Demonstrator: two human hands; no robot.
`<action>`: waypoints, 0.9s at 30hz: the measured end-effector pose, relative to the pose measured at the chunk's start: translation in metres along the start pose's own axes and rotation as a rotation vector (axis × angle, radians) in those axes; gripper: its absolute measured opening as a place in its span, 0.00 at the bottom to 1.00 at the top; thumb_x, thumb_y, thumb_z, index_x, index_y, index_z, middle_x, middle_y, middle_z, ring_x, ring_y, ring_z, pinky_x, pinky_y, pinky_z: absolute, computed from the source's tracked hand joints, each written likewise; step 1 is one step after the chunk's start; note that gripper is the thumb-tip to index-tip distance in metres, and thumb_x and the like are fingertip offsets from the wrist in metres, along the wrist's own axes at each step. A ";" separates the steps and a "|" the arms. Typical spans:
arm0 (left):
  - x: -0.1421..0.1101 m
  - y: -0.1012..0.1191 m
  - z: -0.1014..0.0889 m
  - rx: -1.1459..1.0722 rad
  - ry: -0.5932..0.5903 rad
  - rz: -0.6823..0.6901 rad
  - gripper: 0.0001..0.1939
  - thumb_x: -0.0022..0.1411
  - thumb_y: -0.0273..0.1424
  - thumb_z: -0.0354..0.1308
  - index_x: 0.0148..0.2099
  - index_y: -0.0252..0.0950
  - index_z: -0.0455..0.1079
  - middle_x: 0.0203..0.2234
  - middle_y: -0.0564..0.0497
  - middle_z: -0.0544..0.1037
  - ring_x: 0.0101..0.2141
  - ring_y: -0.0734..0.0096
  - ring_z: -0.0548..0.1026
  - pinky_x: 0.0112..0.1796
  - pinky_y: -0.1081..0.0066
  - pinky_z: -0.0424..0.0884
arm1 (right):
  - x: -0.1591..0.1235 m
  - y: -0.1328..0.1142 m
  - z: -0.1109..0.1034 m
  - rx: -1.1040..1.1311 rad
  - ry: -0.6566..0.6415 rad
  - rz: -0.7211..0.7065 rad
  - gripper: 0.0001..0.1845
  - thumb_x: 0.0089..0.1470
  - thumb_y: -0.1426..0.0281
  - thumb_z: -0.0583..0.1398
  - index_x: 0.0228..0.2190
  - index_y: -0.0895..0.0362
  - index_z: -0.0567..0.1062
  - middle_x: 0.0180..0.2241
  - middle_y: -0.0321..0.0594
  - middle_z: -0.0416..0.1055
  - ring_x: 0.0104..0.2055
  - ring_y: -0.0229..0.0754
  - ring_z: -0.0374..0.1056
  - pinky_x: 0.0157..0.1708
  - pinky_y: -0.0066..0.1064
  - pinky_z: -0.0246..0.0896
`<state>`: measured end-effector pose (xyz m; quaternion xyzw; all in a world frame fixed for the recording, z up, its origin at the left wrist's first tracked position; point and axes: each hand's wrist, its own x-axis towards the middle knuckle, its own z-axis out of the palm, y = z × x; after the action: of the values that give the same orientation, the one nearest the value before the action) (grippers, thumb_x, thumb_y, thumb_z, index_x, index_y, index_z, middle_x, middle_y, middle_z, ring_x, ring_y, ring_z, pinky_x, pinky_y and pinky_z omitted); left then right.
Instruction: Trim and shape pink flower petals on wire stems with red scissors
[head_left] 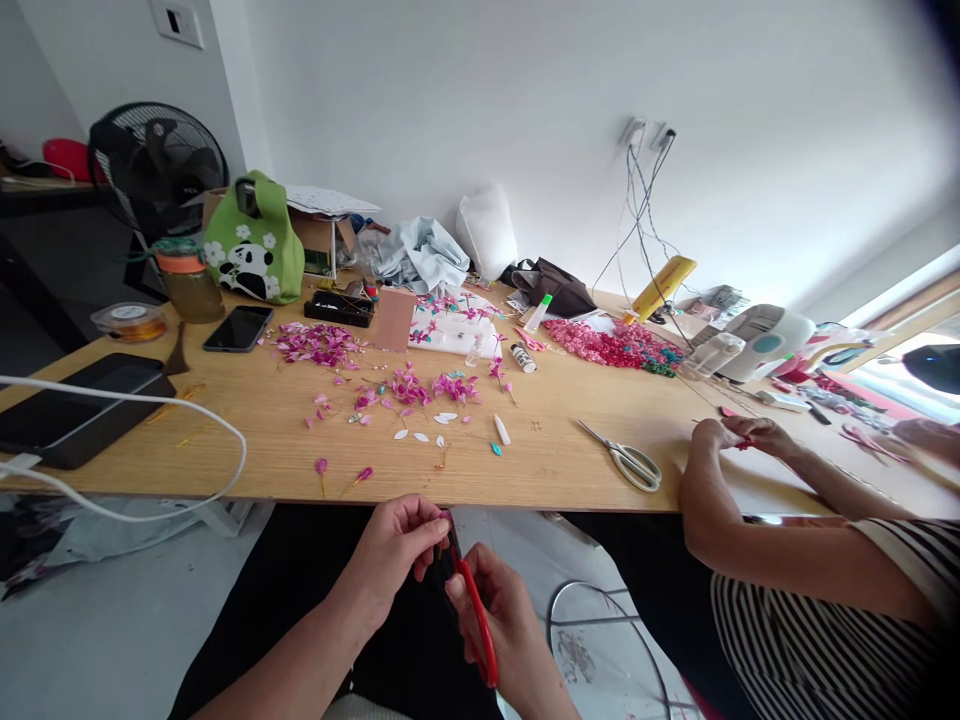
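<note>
Below the pale wooden table's edge (480, 485), the right hand (504, 625) grips red-handled pliers (474, 610); the left hand (397, 550) pinches a small magenta piece (445, 517) (too small to identify) at their tip. Silky pink petals (409, 388) and pale-handled steel scissors (628, 458) lie above.

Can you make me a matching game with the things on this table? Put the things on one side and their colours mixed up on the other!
Things:
1. panda bag
2. phone
3. tool handles in the right hand
4. glue tube leaning by the wall

Colours:
A. red
B. yellow
C. green
D. black

Pairs: 1-C, 2-D, 3-A, 4-B

The left hand pinches a small pink piece at the tool's tip, below the edge of the wooden table.
</note>
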<state>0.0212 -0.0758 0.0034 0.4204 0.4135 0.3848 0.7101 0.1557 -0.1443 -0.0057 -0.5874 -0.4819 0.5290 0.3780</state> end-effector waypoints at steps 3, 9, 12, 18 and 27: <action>0.000 0.000 -0.001 0.007 -0.012 0.003 0.10 0.50 0.34 0.61 0.26 0.33 0.66 0.18 0.54 0.69 0.18 0.79 0.61 0.18 0.77 0.57 | 0.000 0.002 -0.003 -0.012 -0.021 0.010 0.27 0.52 0.44 0.56 0.25 0.56 0.60 0.16 0.27 0.57 0.14 0.28 0.51 0.11 0.19 0.46; -0.002 0.003 0.000 0.054 -0.043 -0.043 0.10 0.50 0.35 0.61 0.26 0.33 0.66 0.18 0.54 0.70 0.17 0.80 0.61 0.19 0.77 0.56 | 0.000 0.004 -0.010 -0.019 -0.077 0.027 0.27 0.51 0.44 0.57 0.25 0.56 0.59 0.17 0.28 0.59 0.14 0.28 0.54 0.12 0.19 0.47; -0.002 0.004 0.000 0.069 -0.047 -0.055 0.11 0.49 0.35 0.61 0.26 0.33 0.66 0.18 0.54 0.70 0.17 0.80 0.61 0.18 0.77 0.56 | 0.000 0.005 -0.014 -0.016 -0.087 0.030 0.27 0.51 0.46 0.58 0.25 0.56 0.59 0.17 0.26 0.57 0.14 0.28 0.52 0.13 0.19 0.50; -0.003 0.006 0.000 0.104 -0.056 -0.044 0.10 0.49 0.35 0.61 0.25 0.33 0.66 0.18 0.54 0.70 0.17 0.79 0.61 0.18 0.77 0.56 | -0.002 0.006 -0.020 -0.102 -0.054 0.009 0.24 0.52 0.50 0.60 0.24 0.56 0.59 0.18 0.27 0.55 0.17 0.29 0.49 0.14 0.20 0.48; -0.003 0.007 0.000 0.079 -0.073 -0.051 0.09 0.49 0.34 0.60 0.27 0.33 0.67 0.19 0.54 0.69 0.18 0.79 0.62 0.19 0.77 0.56 | -0.001 0.008 -0.017 -0.023 -0.068 0.016 0.24 0.52 0.49 0.60 0.24 0.55 0.59 0.17 0.26 0.55 0.15 0.28 0.49 0.13 0.20 0.49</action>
<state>0.0188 -0.0758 0.0105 0.4511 0.4127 0.3344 0.7172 0.1736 -0.1460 -0.0100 -0.5771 -0.4959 0.5460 0.3505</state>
